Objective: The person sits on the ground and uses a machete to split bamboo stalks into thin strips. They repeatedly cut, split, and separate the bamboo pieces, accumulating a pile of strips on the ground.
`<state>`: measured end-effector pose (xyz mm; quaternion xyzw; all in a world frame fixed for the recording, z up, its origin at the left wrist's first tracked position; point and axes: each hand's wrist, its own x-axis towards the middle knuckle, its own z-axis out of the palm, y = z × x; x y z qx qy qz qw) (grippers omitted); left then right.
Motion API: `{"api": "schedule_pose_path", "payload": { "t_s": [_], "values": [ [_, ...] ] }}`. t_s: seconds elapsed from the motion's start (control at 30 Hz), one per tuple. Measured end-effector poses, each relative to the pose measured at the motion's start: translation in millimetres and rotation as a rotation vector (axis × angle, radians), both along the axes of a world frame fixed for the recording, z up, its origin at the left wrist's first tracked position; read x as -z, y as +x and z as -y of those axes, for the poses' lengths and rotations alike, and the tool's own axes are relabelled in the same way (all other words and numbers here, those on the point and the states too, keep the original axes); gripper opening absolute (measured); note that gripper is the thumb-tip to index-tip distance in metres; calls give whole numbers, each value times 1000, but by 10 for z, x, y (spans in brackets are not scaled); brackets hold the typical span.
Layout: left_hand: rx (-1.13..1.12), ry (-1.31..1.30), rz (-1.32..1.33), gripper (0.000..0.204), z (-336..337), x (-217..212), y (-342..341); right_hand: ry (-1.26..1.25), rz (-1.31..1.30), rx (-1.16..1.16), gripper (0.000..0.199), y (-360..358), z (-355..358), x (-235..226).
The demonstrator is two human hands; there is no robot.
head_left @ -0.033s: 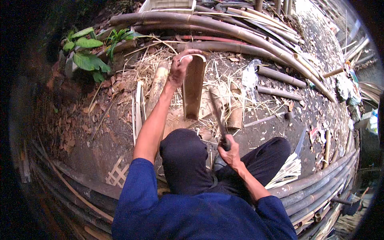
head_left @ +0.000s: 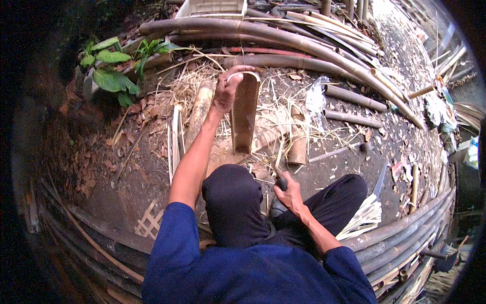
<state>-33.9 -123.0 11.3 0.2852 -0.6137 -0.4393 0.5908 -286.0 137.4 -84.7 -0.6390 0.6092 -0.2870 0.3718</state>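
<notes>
My left hand (head_left: 227, 90) reaches forward and grips the top edge of a split bamboo half-tube (head_left: 245, 119). The tube stands upright on the dirt ground in front of my knees, hollow side facing me. My right hand (head_left: 291, 196) rests near my right knee, closed around the dark handle of a knife (head_left: 281, 183); the blade points forward and is hard to make out. I sit low in dark trousers and blue sleeves.
Long bamboo poles (head_left: 304, 45) lie across the back, and more curve along the near right (head_left: 405, 238). Short bamboo pieces (head_left: 298, 144) and straw litter the ground. A bundle of thin pale strips (head_left: 362, 218) lies beside my right leg. At left are a green plant (head_left: 109, 78) and a small lattice (head_left: 149, 223).
</notes>
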Motion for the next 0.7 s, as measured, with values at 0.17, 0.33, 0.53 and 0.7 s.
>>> {"api": "schedule_pose_path", "payload": {
  "t_s": [0.17, 0.33, 0.53, 0.7],
  "values": [
    [-605, 13, 41, 60, -137, -49, 196, 287, -145, -108, 32, -67, -156, -19],
    [-564, -164, 100, 115, -565, 94, 9, 273, 40, 129, 29, -71, -181, -47],
    [-295, 87, -83, 93, -274, 278, 9, 236, 68, 171, 29, 147, -100, 144],
    [-374, 23, 29, 88, -407, 175, -304, 265, 160, 278, 27, 1, 8, -234]
  ]
}}
